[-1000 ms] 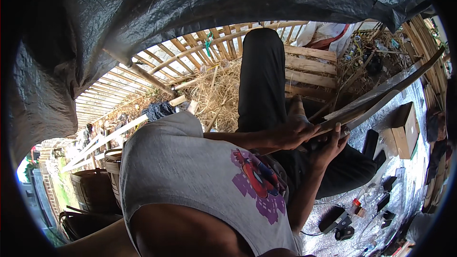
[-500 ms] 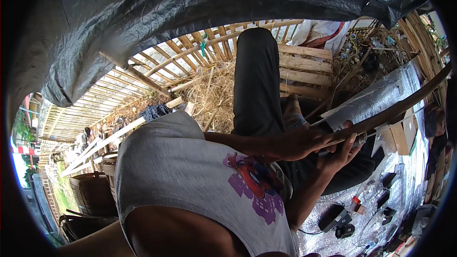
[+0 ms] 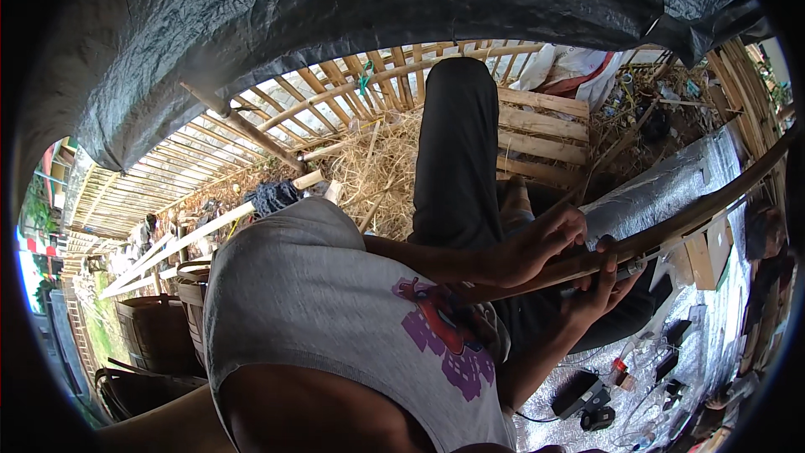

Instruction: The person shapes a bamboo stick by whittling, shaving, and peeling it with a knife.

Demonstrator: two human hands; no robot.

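I sit with my legs in black trousers stretched away from me. A long, thin, curved wooden strip runs from my lap up toward the right edge. My left hand grips the strip from above near its lower end. My right hand closes around it from below, just to the right, and presses a small dark tool against the wood. What kind of tool it is cannot be made out. My grey shirt fills the lower middle.
A silver mat at right carries small tools, a black device and a cardboard box. A wooden pallet and straw lie ahead. Bamboo fencing, a black tarp overhead and barrels at left.
The strip has tilted lower and lies flatter across my lap. Both hands have closed more tightly on it, the right one shifting under the wood.
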